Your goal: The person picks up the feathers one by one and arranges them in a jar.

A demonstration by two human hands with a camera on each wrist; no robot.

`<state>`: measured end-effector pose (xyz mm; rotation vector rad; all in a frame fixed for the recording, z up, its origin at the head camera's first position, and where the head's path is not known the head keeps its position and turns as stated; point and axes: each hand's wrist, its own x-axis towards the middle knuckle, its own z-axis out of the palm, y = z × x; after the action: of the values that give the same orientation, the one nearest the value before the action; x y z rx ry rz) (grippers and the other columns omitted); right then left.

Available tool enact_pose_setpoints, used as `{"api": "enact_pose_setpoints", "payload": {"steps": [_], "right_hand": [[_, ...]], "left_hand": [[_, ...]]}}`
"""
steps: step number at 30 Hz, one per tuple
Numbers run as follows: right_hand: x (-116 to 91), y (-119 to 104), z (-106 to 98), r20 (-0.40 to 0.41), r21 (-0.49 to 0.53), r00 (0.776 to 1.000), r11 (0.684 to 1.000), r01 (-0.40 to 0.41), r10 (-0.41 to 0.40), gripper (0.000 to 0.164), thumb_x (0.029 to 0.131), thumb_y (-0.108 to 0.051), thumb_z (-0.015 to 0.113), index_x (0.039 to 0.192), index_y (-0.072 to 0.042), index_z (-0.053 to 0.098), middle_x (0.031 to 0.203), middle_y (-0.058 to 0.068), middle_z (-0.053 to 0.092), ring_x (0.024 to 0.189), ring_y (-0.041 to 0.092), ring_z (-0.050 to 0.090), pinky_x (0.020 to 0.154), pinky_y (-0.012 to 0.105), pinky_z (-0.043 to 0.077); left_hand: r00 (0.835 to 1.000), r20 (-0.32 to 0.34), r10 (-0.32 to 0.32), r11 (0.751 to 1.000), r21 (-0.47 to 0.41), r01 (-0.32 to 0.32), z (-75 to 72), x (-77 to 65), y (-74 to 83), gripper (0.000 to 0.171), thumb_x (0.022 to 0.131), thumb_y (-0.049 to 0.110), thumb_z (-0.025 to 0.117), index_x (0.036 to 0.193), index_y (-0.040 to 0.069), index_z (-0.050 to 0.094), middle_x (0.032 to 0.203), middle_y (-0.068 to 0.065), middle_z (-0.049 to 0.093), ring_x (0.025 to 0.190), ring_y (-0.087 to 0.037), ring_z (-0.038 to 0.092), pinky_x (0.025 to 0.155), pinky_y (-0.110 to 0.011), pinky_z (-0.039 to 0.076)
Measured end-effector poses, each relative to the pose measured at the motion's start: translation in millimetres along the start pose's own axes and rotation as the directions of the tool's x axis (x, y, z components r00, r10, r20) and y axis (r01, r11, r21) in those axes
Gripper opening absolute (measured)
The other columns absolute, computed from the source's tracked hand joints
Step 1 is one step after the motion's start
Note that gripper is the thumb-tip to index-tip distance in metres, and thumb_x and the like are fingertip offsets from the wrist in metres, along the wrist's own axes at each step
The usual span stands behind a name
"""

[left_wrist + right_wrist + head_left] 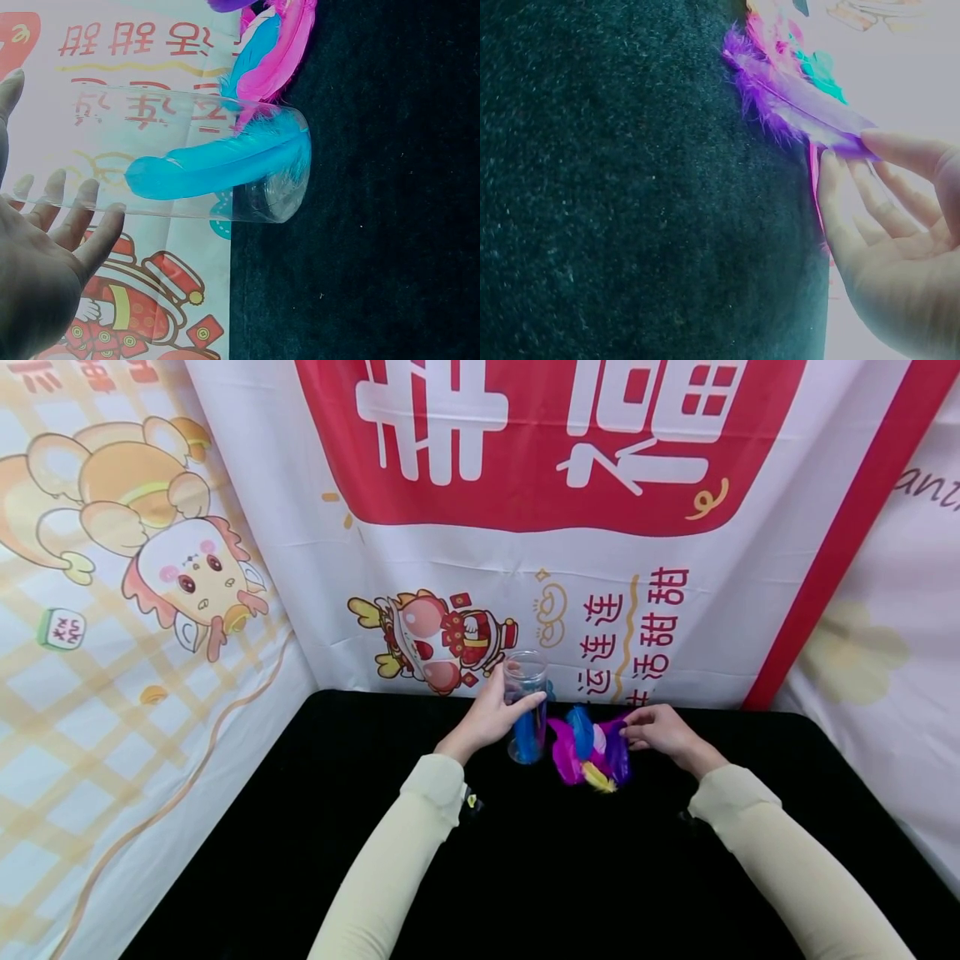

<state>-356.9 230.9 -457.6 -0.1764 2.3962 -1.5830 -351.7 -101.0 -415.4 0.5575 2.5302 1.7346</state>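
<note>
Your left grip (pixel 498 710) is curled round a clear cup (pixel 527 672), fingers on one side and thumb on the other, parted by the cup's width. The cup is upright in that grip, its rim above your thumb and its base below your hand. Inside it is one blue feather (pixel 217 165), lying lengthwise along the cup.

Your right grip (pixel 663 731) is nearly closed, thumb and fingertips pinching one end of a purple feather (pixel 795 101); the rest of it reaches out from your fingertips, next to the loose feathers.

Those lie between your two grips, nearer the right, at the far part of the black worktop (pixel 570 868): one second blue feather (pixel 581 732), one yellow feather (pixel 597 777), one pale pink feather (pixel 599 739) and the magenta feathers (pixel 567 760), which overlap too much to count. Beyond both grips hangs one printed banner (pixel 450 552).
</note>
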Motion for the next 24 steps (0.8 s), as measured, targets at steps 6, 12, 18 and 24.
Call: {"api": "enact_pose_setpoints", "payload": {"steps": [6, 12, 18, 24], "right_hand": [[-1, -1, -2, 0.002, 0.013, 1.0, 1.0, 0.007, -0.007, 0.029, 0.099, -0.002, 0.063, 0.119, 0.018, 0.06, 0.108, 0.015, 0.07, 0.086, 0.017, 0.071, 0.087, 0.043, 0.06], [-1, -1, -3, -0.013, 0.016, 1.0, 1.0, 0.014, -0.014, 0.029, 0.098, -0.002, 0.065, 0.12, 0.017, 0.061, 0.106, 0.011, 0.07, 0.088, 0.016, 0.071, 0.092, 0.048, 0.057], [-3, -7, -2, -0.023, 0.004, 0.999, 0.999, 0.035, -0.035, 0.03, 0.097, -0.003, 0.067, 0.12, 0.016, 0.061, 0.107, 0.014, 0.068, 0.086, 0.015, 0.071, 0.089, 0.045, 0.059], [-3, -13, -3, -0.03, -0.017, 0.999, 0.999, 0.043, -0.044, 0.03, 0.098, -0.004, 0.067, 0.12, 0.015, 0.061, 0.112, 0.017, 0.066, 0.086, 0.015, 0.071, 0.086, 0.04, 0.06]], "left_hand": [[1.0, 0.005, 0.003, 1.0, -0.003, -0.003, -0.3, 0.4, -0.7, 0.071, 0.097, 0.048, 0.069, 0.15, 0.018, 0.032, 0.143, -0.011, 0.047, 0.133, -0.034, 0.053, 0.11, -0.048, 0.045], [0.998, 0.057, -0.032, 0.999, -0.002, 0.032, -4.4, -1.6, 6.5, 0.074, 0.098, 0.047, 0.067, 0.154, 0.016, 0.028, 0.15, -0.015, 0.043, 0.138, -0.034, 0.049, 0.113, -0.047, 0.042], [0.999, 0.028, -0.024, 1.0, 0.007, 0.023, -2.2, -2.8, 5.8, 0.071, 0.098, 0.047, 0.067, 0.152, 0.018, 0.03, 0.148, -0.015, 0.045, 0.135, -0.032, 0.051, 0.112, -0.047, 0.044], [1.0, -0.005, -0.005, 1.0, 0.009, 0.005, 0.5, -0.9, -0.4, 0.068, 0.098, 0.045, 0.068, 0.15, 0.02, 0.032, 0.145, -0.013, 0.048, 0.132, -0.033, 0.054, 0.11, -0.049, 0.045]]}}
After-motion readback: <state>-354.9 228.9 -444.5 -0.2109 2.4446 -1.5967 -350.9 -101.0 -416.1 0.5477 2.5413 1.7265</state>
